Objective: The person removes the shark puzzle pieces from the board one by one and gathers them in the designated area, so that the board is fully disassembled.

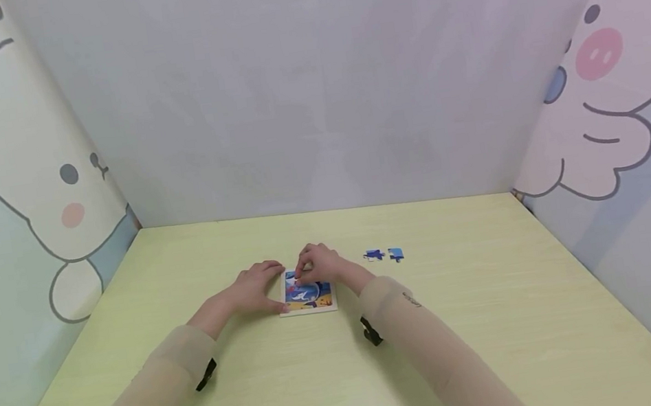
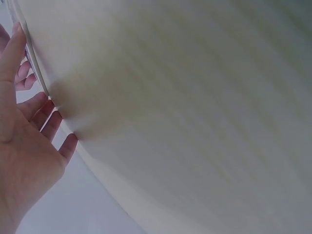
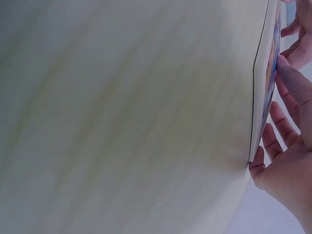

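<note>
A small jigsaw puzzle (image 1: 307, 296) with a white border and a blue and orange picture lies flat on the table. My left hand (image 1: 256, 287) steadies its left side, thumb at the near left corner and spread fingers by the far left one. Seen from the left wrist, that hand's fingertips (image 2: 70, 141) touch the tabletop beside the board. Over the puzzle's upper part, my right hand (image 1: 318, 264) pinches a puzzle piece between thumb and index finger, mostly covered by them. The right wrist view has the right thumb (image 3: 287, 70) against the picture side of the board (image 3: 261, 97).
Two loose blue puzzle pieces, one darker (image 1: 374, 255) and one lighter (image 1: 396, 253), lie right of the right hand on the pale yellow table (image 1: 479, 320). A grey panel (image 1: 310, 94) stands behind the table, with cartoon-printed panels (image 1: 7, 206) at both sides.
</note>
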`<state>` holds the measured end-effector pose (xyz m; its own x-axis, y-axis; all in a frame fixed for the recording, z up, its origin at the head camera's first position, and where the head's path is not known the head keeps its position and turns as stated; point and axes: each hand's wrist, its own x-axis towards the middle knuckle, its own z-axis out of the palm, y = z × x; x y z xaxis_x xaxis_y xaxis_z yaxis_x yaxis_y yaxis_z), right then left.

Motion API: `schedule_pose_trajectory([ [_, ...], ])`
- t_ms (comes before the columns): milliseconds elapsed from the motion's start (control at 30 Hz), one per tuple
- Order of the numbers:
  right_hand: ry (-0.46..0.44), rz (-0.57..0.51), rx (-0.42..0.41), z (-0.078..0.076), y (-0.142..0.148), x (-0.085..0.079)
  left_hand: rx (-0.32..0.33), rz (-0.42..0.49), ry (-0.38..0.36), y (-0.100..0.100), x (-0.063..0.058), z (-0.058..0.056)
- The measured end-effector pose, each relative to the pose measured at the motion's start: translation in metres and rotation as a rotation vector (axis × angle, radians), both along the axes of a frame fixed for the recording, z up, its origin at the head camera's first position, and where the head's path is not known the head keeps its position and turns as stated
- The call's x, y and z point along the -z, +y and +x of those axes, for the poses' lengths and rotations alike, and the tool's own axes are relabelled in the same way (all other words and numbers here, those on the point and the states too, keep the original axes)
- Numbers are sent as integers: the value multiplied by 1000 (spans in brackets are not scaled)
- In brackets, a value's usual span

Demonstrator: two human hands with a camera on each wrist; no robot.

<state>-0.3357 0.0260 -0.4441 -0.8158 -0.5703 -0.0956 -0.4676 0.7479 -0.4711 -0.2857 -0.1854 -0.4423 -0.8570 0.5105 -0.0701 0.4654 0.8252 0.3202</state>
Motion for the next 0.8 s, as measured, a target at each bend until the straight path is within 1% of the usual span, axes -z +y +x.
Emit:
schedule_pose_trajectory([
  [200,-7,-14,-11,1,-1,-2,-6,-14,-7,1,0,-1],
  [433,-4,-39,-14,-1,-2,-1,-7,-13,-15,0,1,-1],
  [667,25,-78,-66,-3,-1,-1,-2,-6,-15,0,1,-2],
  [733,16,-91,-68,-4,0,-1,-2,-4,-16,0,1,-2],
  [800,-11,-111,-52,-4,1,0,-4,-2,-16,0,1,-1],
])
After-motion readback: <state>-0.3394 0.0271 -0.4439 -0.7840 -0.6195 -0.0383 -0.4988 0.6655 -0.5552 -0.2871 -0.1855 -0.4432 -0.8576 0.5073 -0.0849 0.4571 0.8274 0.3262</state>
